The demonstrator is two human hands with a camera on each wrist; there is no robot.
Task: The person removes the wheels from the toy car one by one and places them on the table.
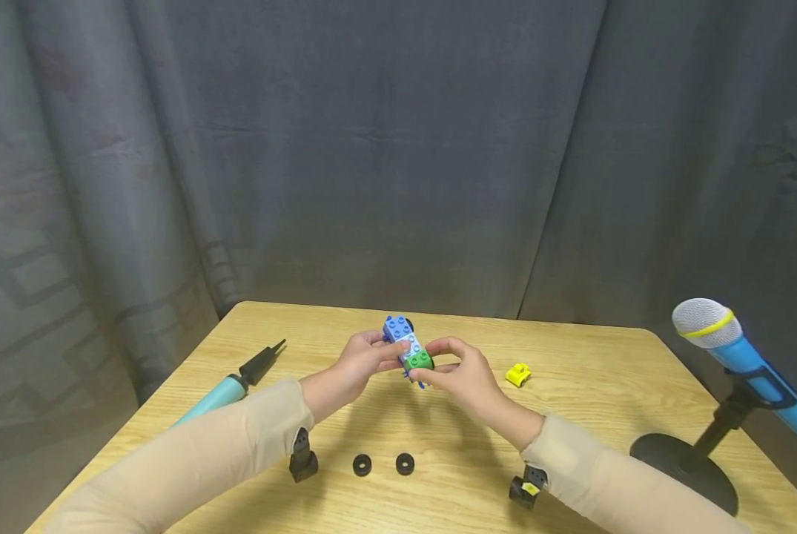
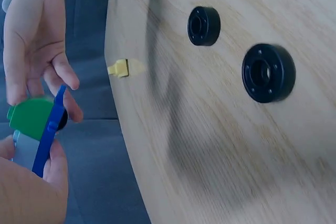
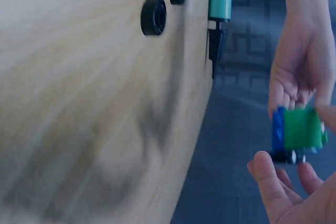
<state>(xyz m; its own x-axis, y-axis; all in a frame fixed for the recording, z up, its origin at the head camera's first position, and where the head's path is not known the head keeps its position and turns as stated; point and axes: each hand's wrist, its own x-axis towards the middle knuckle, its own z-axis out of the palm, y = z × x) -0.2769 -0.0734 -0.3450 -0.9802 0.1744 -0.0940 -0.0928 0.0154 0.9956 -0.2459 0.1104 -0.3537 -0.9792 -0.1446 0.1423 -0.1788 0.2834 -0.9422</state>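
A toy car of building blocks [image 1: 408, 346], blue, pale blue and green on a blue base, is held up above the table. My left hand [image 1: 354, 365] grips its middle, thumb over the pale blue block. At the green end, my right hand [image 1: 466, 377] pinches the car between thumb and fingers. Beside the green block [image 3: 302, 128], a black wheel shows low on the car in the right wrist view, near my right fingertips. Two loose black wheels [image 1: 362, 465] [image 2: 269, 73] lie on the near part of the table.
A small yellow toy piece [image 1: 518, 374] lies right of my hands. A turquoise hand pump [image 1: 218, 397] with a black nozzle rests at the left. On the right, a blue toy microphone [image 1: 748, 363] leans on a black stand [image 1: 685, 471]. Grey curtain [image 1: 371, 148] hangs behind the wooden table [image 1: 592, 400].
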